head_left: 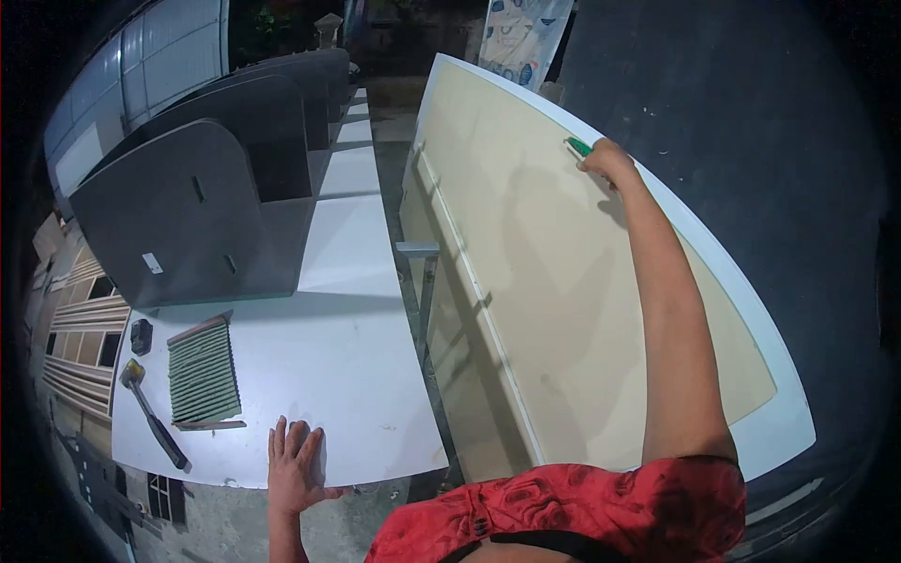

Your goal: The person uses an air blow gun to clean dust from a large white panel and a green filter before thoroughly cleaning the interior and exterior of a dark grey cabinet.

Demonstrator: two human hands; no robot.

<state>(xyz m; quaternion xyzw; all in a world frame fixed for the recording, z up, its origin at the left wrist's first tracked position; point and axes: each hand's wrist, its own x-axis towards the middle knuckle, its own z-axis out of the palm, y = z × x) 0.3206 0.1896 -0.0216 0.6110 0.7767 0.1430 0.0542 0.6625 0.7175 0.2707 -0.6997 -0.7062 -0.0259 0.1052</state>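
My right hand reaches far out over a large cream panel with a white border. Its fingers are closed round a small green tool, held near the panel's far right edge; its exact kind is not clear. My left hand lies flat at the near edge of a white board, fingers spread, holding nothing. To its left on the board is a bundle of green ribbed strips. A mallet with a yellowish head and dark handle lies beyond that, beside a small black object.
Dark grey shaped panels with slots stand upright on the white board's far part. A narrow gap with a metal support separates the board from the cream panel. Stacked wooden frames sit at the left; a dark surface lies right.
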